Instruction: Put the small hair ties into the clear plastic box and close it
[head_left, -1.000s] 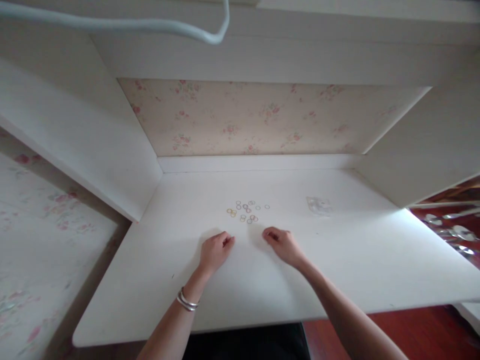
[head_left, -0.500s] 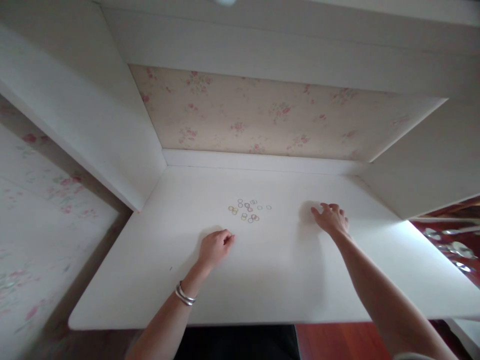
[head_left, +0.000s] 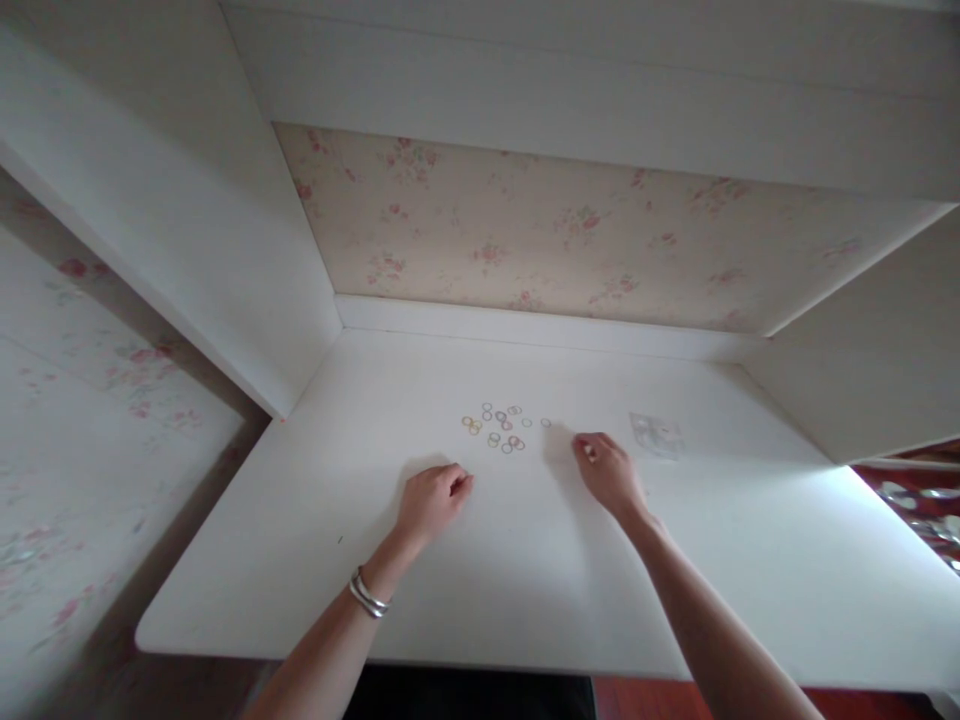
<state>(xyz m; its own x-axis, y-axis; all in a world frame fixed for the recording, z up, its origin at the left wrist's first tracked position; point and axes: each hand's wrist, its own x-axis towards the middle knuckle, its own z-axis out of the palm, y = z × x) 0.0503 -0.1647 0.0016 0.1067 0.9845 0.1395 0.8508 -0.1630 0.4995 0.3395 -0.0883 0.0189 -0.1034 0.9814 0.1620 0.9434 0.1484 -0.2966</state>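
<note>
Many tiny rings (head_left: 504, 428), colours faint, packet (head_left: 657, 436) blurred

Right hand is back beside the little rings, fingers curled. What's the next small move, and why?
Probably ease the right hand forward-left to the nearest ring: it lies apart from the cluster of rings, just beyond the fingertips. The left hand rests curled on the desk.

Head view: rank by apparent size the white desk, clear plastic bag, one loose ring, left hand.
1. white desk
2. left hand
3. clear plastic bag, though it lies farther from the camera, so its rank against the hand is unsure
4. loose ring
</note>
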